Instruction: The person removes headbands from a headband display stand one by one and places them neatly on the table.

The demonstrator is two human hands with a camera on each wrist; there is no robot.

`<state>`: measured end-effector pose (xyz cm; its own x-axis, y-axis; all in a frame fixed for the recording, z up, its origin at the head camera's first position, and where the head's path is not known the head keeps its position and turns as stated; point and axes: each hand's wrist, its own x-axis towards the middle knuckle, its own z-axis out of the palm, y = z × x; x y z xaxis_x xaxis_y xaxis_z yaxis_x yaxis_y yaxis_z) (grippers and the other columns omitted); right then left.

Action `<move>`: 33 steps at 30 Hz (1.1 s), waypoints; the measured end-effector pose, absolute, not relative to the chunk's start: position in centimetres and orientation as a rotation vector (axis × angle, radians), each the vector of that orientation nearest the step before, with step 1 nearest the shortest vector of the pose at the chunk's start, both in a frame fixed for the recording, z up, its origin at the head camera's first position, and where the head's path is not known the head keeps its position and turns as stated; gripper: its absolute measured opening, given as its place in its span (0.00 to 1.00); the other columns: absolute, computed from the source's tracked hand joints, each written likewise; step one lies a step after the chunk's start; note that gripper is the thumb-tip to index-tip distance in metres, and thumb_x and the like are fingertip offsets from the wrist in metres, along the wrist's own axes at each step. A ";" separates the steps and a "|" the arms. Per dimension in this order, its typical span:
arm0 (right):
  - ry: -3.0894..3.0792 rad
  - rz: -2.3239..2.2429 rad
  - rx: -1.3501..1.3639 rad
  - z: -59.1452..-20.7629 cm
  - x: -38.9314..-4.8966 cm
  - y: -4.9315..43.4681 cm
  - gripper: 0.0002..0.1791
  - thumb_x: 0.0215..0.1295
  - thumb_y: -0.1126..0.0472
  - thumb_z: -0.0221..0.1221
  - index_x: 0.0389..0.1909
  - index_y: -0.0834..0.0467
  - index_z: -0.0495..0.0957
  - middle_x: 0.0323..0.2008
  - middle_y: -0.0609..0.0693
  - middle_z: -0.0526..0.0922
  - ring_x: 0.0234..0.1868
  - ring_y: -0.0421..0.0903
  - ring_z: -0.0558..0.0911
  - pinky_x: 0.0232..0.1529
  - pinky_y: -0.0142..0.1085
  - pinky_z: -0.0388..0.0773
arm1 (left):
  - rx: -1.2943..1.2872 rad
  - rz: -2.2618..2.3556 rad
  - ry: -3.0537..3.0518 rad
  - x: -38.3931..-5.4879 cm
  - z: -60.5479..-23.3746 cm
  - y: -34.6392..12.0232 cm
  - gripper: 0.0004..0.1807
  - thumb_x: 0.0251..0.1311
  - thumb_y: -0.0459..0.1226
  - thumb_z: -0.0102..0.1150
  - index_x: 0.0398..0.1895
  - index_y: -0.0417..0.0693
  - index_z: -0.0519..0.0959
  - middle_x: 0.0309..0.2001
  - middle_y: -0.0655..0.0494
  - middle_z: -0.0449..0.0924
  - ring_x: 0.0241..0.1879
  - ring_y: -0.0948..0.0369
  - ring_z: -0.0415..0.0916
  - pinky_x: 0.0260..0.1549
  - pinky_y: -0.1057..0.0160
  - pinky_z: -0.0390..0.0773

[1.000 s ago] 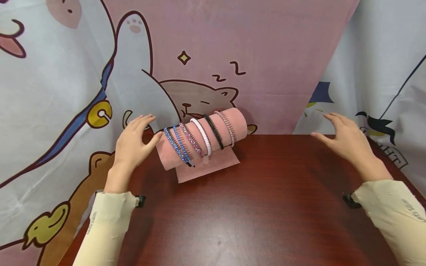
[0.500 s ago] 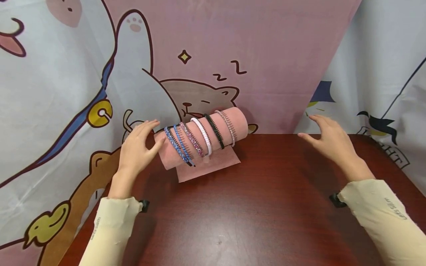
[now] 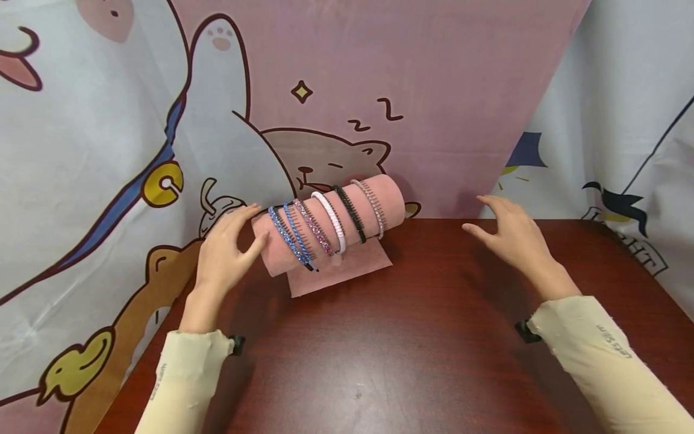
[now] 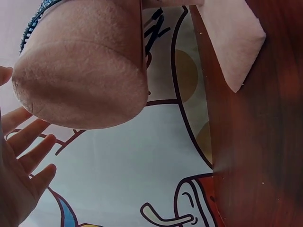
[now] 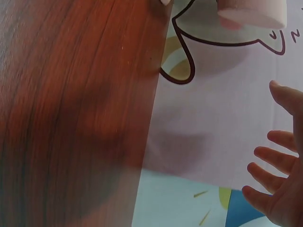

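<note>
A pink plush display roll [image 3: 393,199] lies tilted above a flat pink base [image 3: 352,274]. Around it sit several toothed headbands: a glittery blue headband [image 3: 286,237], a thinner blue headband [image 3: 296,231], a pink glitter headband [image 3: 312,228], a white headband [image 3: 332,218], a black headband [image 3: 350,214] and a pale pink headband [image 3: 372,208]. At the roll's left end is my left hand [image 3: 225,256], fingers spread around the end; contact cannot be told for certain. My right hand [image 3: 512,241] hovers to the right of the roll, fingers apart, holding nothing.
The stand is on a dark red-brown wooden table [image 3: 379,349]. Behind and to the left hangs a printed cartoon cloth [image 3: 444,108], close to the roll. A white patterned cloth [image 3: 612,90] hangs on the right.
My right hand has moved left toward the roll's right end. My left hand has shifted slightly right and down, closer to the roll's left end. The stand has stayed put.
</note>
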<state>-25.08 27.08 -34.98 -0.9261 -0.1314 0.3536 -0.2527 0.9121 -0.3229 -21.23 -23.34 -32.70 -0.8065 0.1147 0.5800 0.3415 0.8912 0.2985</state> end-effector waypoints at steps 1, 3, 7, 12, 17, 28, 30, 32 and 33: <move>-2.743 0.532 0.291 -35.0 -25.1 26.9 0.42 0.63 0.42 0.64 0.71 0.62 0.65 0.69 0.68 0.68 0.68 0.69 0.65 0.66 0.66 0.62 | -0.324 -0.534 -2.483 -21.2 -32.8 -23.3 0.29 0.65 0.55 0.57 0.67 0.56 0.74 0.67 0.52 0.75 0.69 0.51 0.69 0.68 0.44 0.68; -2.731 0.545 0.304 -35.1 -25.1 26.5 0.41 0.63 0.43 0.64 0.70 0.61 0.65 0.68 0.67 0.68 0.68 0.69 0.66 0.65 0.66 0.63 | -0.318 -0.542 -2.479 -21.1 -33.0 -23.3 0.29 0.65 0.55 0.57 0.67 0.57 0.74 0.67 0.52 0.75 0.68 0.51 0.69 0.67 0.44 0.69; -2.714 0.565 0.323 -35.2 -25.0 25.7 0.40 0.63 0.42 0.64 0.70 0.61 0.66 0.68 0.67 0.69 0.67 0.68 0.67 0.65 0.66 0.64 | -0.320 -0.562 -2.460 -21.1 -33.2 -23.3 0.28 0.65 0.53 0.58 0.66 0.56 0.74 0.66 0.53 0.76 0.67 0.51 0.71 0.65 0.44 0.71; -2.725 0.580 0.318 -35.3 -24.9 24.8 0.40 0.65 0.41 0.62 0.70 0.60 0.66 0.69 0.65 0.69 0.68 0.67 0.66 0.65 0.66 0.65 | -0.322 -0.580 -2.436 -21.1 -33.5 -23.2 0.27 0.65 0.51 0.58 0.66 0.56 0.74 0.65 0.53 0.77 0.66 0.51 0.72 0.66 0.45 0.70; -2.718 0.596 0.324 -35.2 -24.6 23.8 0.40 0.65 0.41 0.62 0.71 0.59 0.66 0.69 0.64 0.69 0.68 0.65 0.67 0.65 0.65 0.65 | -0.317 -0.606 -2.418 -21.0 -33.8 -23.1 0.27 0.65 0.49 0.58 0.66 0.53 0.75 0.65 0.51 0.78 0.66 0.49 0.72 0.70 0.47 0.67; -2.670 0.625 0.363 -35.2 -24.4 22.0 0.37 0.64 0.44 0.64 0.69 0.59 0.67 0.68 0.62 0.71 0.67 0.63 0.70 0.64 0.62 0.69 | -0.337 -0.664 -2.351 -20.8 -34.3 -23.0 0.26 0.64 0.47 0.61 0.64 0.51 0.76 0.62 0.52 0.79 0.63 0.50 0.75 0.63 0.45 0.72; -2.664 0.627 0.369 -35.2 -24.4 21.7 0.37 0.64 0.45 0.64 0.69 0.59 0.68 0.68 0.62 0.71 0.67 0.63 0.70 0.64 0.62 0.69 | -0.336 -0.676 -2.342 -20.8 -34.4 -22.9 0.25 0.64 0.46 0.61 0.64 0.51 0.76 0.62 0.51 0.80 0.63 0.50 0.75 0.63 0.45 0.73; -2.660 0.629 0.373 -35.2 -24.3 21.4 0.37 0.64 0.45 0.64 0.69 0.59 0.68 0.68 0.62 0.72 0.67 0.63 0.70 0.64 0.62 0.69 | -0.337 -0.690 -2.333 -20.8 -34.5 -22.9 0.25 0.64 0.46 0.61 0.63 0.52 0.77 0.62 0.51 0.80 0.63 0.50 0.75 0.63 0.45 0.73; -2.661 0.632 0.373 -35.2 -24.2 21.3 0.37 0.64 0.45 0.64 0.69 0.59 0.68 0.68 0.62 0.72 0.67 0.63 0.70 0.64 0.62 0.69 | -0.338 -0.696 -2.329 -20.9 -34.6 -22.9 0.25 0.64 0.46 0.61 0.63 0.52 0.77 0.62 0.52 0.80 0.63 0.50 0.75 0.63 0.45 0.73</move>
